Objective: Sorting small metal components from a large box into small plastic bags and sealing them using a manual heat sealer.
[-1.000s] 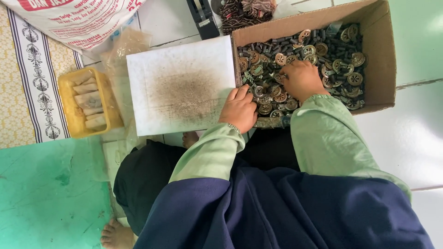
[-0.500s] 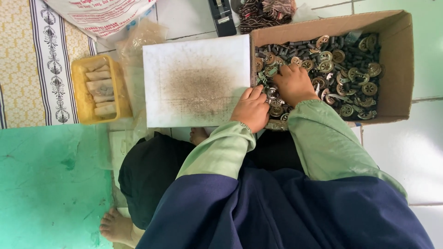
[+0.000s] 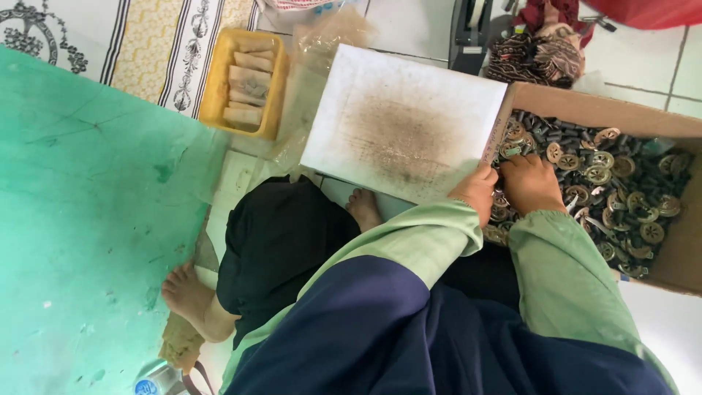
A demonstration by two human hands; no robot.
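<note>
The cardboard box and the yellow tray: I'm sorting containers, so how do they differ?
The cardboard box is brown, bigger, and heaped with small dark metal parts; the yellow tray is smaller and holds pale blocks in a neat row. Both hands, left and right, are at the cardboard box, none at the yellow tray. Both are open-topped, on the floor.

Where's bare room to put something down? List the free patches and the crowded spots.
Free: the white board between yellow tray and cardboard box; the green mat at left. Crowded: the box, full of metal parts, both hands in it.
</note>
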